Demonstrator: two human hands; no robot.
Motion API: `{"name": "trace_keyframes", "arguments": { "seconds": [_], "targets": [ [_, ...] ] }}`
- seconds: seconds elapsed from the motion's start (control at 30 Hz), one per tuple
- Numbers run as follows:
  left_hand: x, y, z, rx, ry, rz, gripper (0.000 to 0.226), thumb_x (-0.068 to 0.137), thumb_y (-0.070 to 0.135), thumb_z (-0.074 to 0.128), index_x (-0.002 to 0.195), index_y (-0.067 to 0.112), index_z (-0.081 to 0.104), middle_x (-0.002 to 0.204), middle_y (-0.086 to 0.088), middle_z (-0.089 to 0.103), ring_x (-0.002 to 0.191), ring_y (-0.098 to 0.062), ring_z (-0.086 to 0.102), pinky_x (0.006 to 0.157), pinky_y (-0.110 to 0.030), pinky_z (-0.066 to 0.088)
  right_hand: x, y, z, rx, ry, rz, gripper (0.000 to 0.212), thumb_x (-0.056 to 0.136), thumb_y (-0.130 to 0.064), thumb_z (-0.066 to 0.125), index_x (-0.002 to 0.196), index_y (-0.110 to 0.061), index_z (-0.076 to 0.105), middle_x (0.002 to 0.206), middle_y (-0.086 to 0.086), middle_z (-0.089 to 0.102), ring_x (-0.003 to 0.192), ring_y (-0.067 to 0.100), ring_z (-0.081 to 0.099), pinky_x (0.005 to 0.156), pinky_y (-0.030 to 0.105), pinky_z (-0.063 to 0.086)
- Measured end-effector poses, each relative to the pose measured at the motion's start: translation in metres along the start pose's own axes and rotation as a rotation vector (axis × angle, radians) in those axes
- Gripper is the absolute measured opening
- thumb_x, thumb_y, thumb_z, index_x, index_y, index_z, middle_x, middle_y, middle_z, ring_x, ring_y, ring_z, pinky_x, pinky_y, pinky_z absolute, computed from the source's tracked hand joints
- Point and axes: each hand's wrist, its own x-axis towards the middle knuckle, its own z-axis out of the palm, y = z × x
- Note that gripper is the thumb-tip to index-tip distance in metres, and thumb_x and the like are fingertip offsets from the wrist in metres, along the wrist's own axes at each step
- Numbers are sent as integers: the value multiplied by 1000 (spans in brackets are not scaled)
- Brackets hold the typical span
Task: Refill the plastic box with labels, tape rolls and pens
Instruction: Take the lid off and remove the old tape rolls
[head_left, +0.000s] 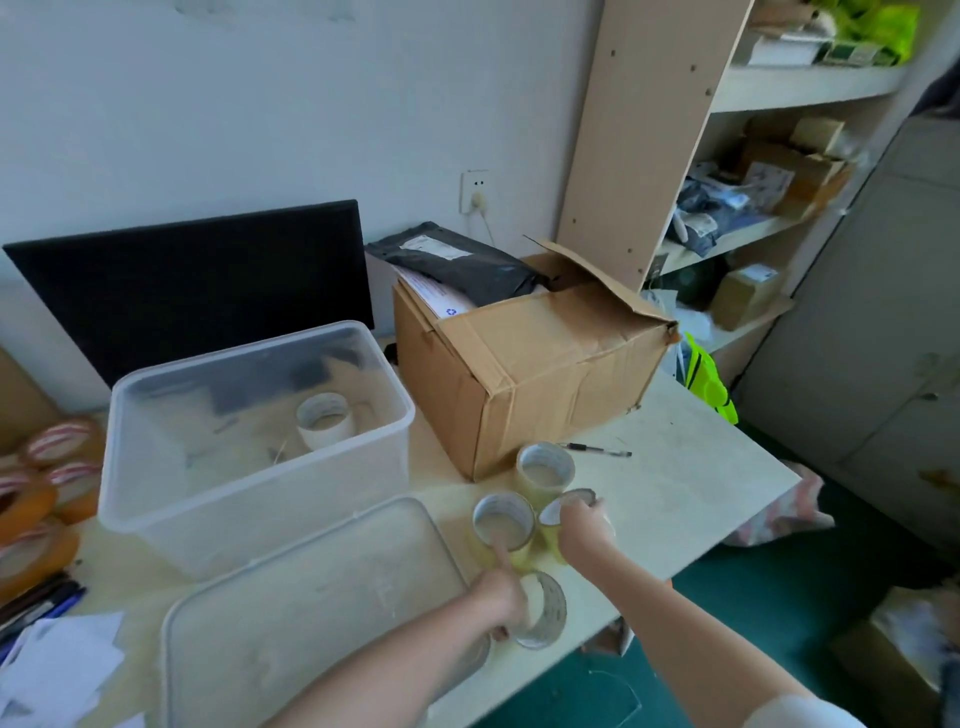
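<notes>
The clear plastic box (156, 499) stands open on the table with one tape roll (326, 420) inside it. Its lid (291, 613) lies flat in front of it. My left hand (501, 597) grips a clear tape roll (545, 610) at the table's front edge, and its forefinger reaches into a second roll (503, 521). My right hand (582, 527) grips a third roll (558, 512) from above. Another tape roll (544, 467) stands just behind. A black pen (597, 450) lies by the cardboard box.
A cardboard box (524, 374) with parcels stands right of the plastic box, a black monitor (197, 280) behind. Brown tape rolls (47, 483), pens (36, 603) and white paper slips (57, 670) lie at the left. Shelves (753, 218) stand at the right.
</notes>
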Motion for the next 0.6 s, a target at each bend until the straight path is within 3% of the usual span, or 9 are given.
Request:
{"name": "trace_keyframes", "arguments": {
  "seconds": [0.07,0.13,0.17,0.23,0.3,0.43,0.5,0.53,0.6],
  "targets": [
    [10,1,6,-117,-35,-62,46,97,7,44,140,-10,36,130,-17,59,81,-20,64,44,-17,45,6,7,5,7,13,-16,38,98,-11,42,136,-9,43,142,9,43,137,27,33,107,27,35],
    [22,0,13,-223,-15,-112,46,98,4,42,143,-3,30,133,-16,54,74,-24,64,31,-18,42,11,15,13,-30,-25,-28,38,99,-15,38,136,-10,43,141,6,46,133,24,39,112,30,29],
    [28,1,13,-342,10,-174,44,100,4,37,143,0,29,129,-14,51,74,-27,64,33,-20,46,13,19,17,-56,-53,-38,41,98,-15,38,139,-9,40,142,7,45,133,24,40,114,31,26],
    [36,2,10,-530,37,-212,36,101,4,33,137,0,34,118,-13,47,92,-30,64,60,-24,56,16,24,27,-76,-92,-53,45,96,-11,38,141,-5,34,145,11,41,137,26,36,118,34,16],
    [43,3,7,-584,20,-202,34,99,4,35,134,1,36,117,-11,46,104,-26,58,79,-26,54,16,23,28,-121,-88,-102,47,95,-6,38,141,-3,32,146,13,39,142,28,29,121,40,5],
    [47,-4,-2,-509,-98,-163,32,97,8,45,128,3,42,121,-10,52,108,-26,60,70,-28,59,23,13,20,-238,-245,-80,54,98,-16,38,149,-9,23,157,12,20,147,33,13,120,50,7],
    [40,-4,-18,-445,-121,-86,39,96,10,48,133,1,46,127,-11,57,109,-23,62,80,-27,57,35,7,13,-311,-336,-14,60,99,-23,35,152,-10,11,159,16,6,147,38,4,120,50,7],
    [40,-6,-30,-360,-136,-23,40,94,12,50,132,0,49,130,-12,59,110,-23,63,86,-30,57,38,1,6,-341,-326,10,60,99,-26,34,152,-9,11,159,17,6,147,39,3,121,49,9],
    [30,-8,-58,-290,-196,24,30,93,11,52,117,-5,59,116,-13,69,103,-25,65,77,-28,55,35,-18,-24,-345,-213,21,53,101,-23,34,150,-9,20,158,15,16,147,37,8,120,48,13]
  ]
}}
